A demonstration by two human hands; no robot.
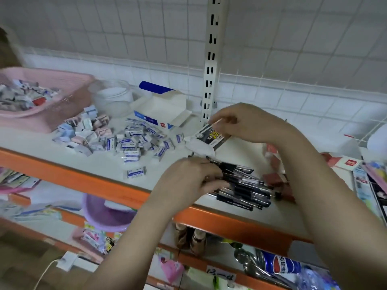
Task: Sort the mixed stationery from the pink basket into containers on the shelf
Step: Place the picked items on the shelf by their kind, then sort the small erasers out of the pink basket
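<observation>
Leftmost, the pink basket (pixel 69 97) sits on the white shelf (pixel 62 162), still holding mixed small packets. Beside it lie heaped erasers (pixel 134 143) and an open blue-and-white box (pixel 161 114). The left hand (pixel 188 181) curls around a bundle of black pens (pixel 243 187) lying on the shelf. Just above, the right hand (pixel 245 122) pinches a black-and-white packet (pixel 211 137).

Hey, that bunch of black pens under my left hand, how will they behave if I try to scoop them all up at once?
The black pens lie loose and fanned near the orange shelf edge, so some would probably roll or slip out. They look thin, stiff and smooth, likely light but slippery. Your left hand covers only one end, so squaring them up first seems safer.
</observation>
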